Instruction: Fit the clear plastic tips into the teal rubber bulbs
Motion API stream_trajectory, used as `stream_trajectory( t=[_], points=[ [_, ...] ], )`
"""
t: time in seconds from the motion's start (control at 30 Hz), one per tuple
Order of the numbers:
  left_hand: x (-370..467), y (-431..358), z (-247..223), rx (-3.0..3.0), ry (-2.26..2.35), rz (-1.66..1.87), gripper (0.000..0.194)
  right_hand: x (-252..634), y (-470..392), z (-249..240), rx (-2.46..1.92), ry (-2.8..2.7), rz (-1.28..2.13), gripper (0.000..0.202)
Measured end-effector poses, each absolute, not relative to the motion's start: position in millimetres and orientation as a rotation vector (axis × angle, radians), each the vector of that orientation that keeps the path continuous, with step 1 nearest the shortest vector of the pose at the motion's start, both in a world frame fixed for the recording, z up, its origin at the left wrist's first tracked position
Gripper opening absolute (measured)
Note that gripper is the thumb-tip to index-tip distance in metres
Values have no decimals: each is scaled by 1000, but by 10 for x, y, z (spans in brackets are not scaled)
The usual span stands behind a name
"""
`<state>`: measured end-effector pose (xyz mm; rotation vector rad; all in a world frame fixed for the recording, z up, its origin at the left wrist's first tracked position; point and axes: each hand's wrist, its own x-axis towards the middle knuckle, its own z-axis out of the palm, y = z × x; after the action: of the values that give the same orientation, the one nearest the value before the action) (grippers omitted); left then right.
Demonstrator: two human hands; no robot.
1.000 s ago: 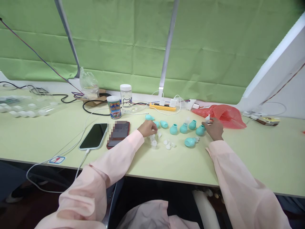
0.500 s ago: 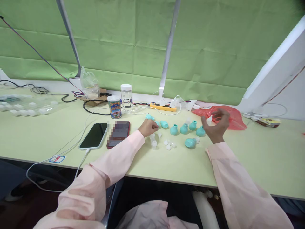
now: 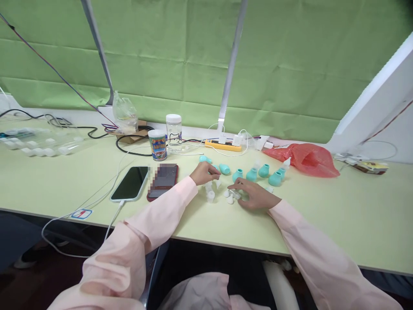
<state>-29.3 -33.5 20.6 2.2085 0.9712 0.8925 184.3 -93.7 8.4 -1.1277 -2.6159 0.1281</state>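
Observation:
My left hand [image 3: 205, 173] is closed in a pinch over the middle of the table, beside a few translucent pieces [image 3: 211, 196]; what it holds is too small to make out. Thumb and fingers apart, my right hand [image 3: 256, 194] reaches down around small white caps [image 3: 230, 199], with a clear piece between or just under its fingertips. Several teal bulbs [image 3: 263, 170] stand in a loose row behind the hands. One teal bulb [image 3: 224, 168] lies on its side. A white nozzle [image 3: 287, 162] points up at the row's right end.
A yellow power strip [image 3: 223, 145] and red plastic bag [image 3: 314, 160] lie at the back. A printed cup [image 3: 158, 146] and lidded jar [image 3: 174, 133] stand left of them. Two phones [image 3: 129, 184] lie left of my left arm; clear tubes with white caps [image 3: 45, 146] lie far left.
My right hand has moved left and down from beside the red bag to the white caps. The white nozzle now stands at the row's right end. My left hand stays pinched.

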Motion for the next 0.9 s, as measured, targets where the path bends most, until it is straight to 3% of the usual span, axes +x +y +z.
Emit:
stream_trajectory(
  t=[0.33, 0.47, 0.73, 0.9],
  points=[
    [-235, -430, 192, 2018, 754, 825, 24, 1872, -801, 43, -1153, -2206, 408, 13],
    [-205, -446, 185, 2029, 801, 836, 22, 1823, -783, -30, -1214, -2179, 263, 9],
    [-237, -327, 161, 1892, 1093, 1105, 18, 1549, -691, -19, -1537, -2326, -84, 42],
    [-236, -331, 165, 1867, 1079, 1106, 17, 1373, -598, -49, -1755, -2393, -181, 34]
  ],
)
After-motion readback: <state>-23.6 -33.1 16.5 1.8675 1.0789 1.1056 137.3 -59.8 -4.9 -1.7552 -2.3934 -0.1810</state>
